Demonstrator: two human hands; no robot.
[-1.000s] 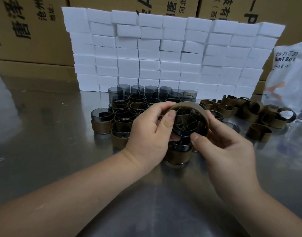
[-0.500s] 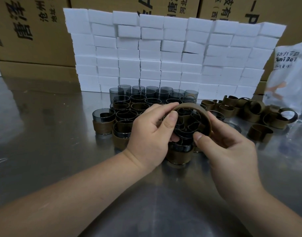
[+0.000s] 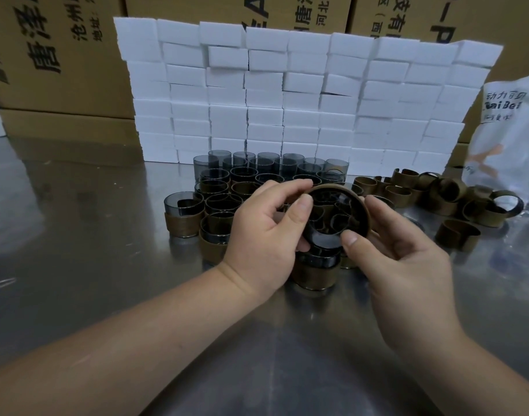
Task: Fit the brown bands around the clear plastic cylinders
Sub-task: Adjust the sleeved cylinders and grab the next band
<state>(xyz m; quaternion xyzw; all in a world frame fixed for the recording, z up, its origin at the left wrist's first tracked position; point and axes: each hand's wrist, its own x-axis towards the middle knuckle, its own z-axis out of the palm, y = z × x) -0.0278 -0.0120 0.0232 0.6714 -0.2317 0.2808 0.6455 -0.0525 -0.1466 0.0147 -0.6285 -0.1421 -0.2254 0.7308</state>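
Both of my hands hold one clear smoky cylinder [image 3: 321, 240] tilted with its opening toward me, and a brown band [image 3: 332, 187] wraps its outside. My left hand [image 3: 266, 232] grips its left rim with the thumb over the edge. My right hand [image 3: 401, 256] cups the right side, thumb pressed on the lower rim. Behind my hands, several clear cylinders [image 3: 242, 175] stand in rows on the steel table [image 3: 77, 265]. Some wear brown bands, such as one at the left [image 3: 182, 223] and one below my hands [image 3: 315, 274]. Loose brown bands [image 3: 437, 193] lie in a pile to the right.
A wall of stacked white foam blocks [image 3: 302, 94] stands behind the cylinders, with cardboard boxes [image 3: 62, 55] behind it. A printed plastic bag [image 3: 509, 130] leans at the right edge beside the loose bands.
The held cylinder and band have shifted slightly down and to the right between my hands, and my right thumb has slid along the lower rim. Nothing else moved.
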